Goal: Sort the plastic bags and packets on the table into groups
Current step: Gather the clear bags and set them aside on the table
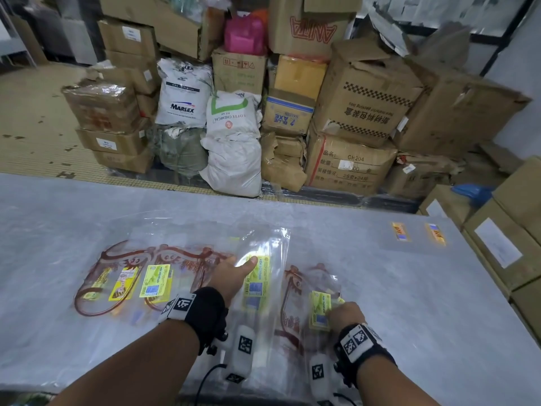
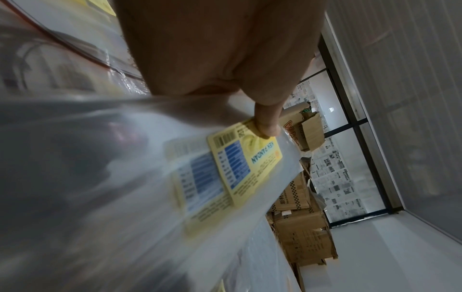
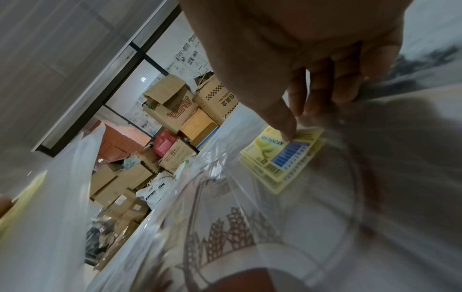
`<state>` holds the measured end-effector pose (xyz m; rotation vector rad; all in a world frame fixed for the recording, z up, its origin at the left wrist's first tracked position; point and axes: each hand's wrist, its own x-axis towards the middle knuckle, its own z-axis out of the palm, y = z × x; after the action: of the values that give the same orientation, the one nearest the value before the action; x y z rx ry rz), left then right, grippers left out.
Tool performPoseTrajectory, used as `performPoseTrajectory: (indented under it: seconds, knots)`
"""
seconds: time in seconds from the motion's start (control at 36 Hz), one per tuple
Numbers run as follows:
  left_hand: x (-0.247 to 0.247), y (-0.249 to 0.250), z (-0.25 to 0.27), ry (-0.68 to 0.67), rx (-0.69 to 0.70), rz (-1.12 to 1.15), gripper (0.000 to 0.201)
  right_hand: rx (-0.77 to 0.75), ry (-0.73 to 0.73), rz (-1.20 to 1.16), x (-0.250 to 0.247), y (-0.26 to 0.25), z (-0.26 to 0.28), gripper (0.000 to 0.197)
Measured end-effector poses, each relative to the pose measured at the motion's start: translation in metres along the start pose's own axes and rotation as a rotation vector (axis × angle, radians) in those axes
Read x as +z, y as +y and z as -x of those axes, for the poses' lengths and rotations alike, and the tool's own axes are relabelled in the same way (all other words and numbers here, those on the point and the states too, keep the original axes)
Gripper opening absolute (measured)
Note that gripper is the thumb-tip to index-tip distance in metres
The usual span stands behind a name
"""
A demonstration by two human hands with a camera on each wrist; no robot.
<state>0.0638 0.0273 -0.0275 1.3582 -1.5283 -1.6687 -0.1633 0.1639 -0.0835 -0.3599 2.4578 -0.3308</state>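
While the left hand [image 1: 231,276] reaches forward over the grey tabletop [image 1: 395,288], its thumb lies on top of a clear plastic bag [image 1: 257,276], pressing right at the yellow "KEK PANDAN" label [image 2: 246,164]. The left wrist view shows that thumb [image 2: 267,122] on the label's corner with the bag lifted and bowed under the palm; the other fingers are hidden behind the plastic, so it looks like a pinch, though I cannot see the underside. The bag's far end stands just beyond the thumb tip, and its near end trails back past the wrist.

To the right of that hand, the right hand [image 1: 345,315] is curled down on a second pile of clear bags [image 1: 304,294] printed with a dark red pattern. Its thumb [image 3: 287,126] comes down on the top yellow label [image 3: 282,156] (several identical labels are stacked beneath it, slightly fanned), and the other fingers bend into crumpled plastic just behind the label.

Left of the left hand's fingers, more red-printed bags [image 1: 123,276] lie flat in a row with yellow labels. Well beyond the right hand's fingers, two small orange-labelled packets [image 1: 415,232] sit by themselves. Past the tabletop's far edge stand cardboard boxes [image 1: 366,112] and white sacks [image 1: 234,142].
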Motion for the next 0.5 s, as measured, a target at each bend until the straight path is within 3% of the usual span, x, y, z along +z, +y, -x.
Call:
performPoseTrajectory:
  seconds: [0.08,0.14,0.39,0.5]
  knots:
    - [0.001,0.006,0.005,-0.003,-0.001,-0.022,0.103,0.038,0.073,0.03,0.003,0.003,-0.001,0.054]
    - [0.003,0.006,0.004,0.003,0.008,-0.017,0.083,0.019,0.095,0.088,0.002,0.004,0.004,0.062]
    - [0.005,0.008,0.007,-0.002,-0.01,0.01,0.052,-0.016,0.025,0.008,0.004,0.008,-0.013,0.04]
    - [0.005,0.01,0.009,0.0,-0.028,0.029,0.06,-0.053,0.11,-0.088,-0.004,0.004,0.001,0.023]
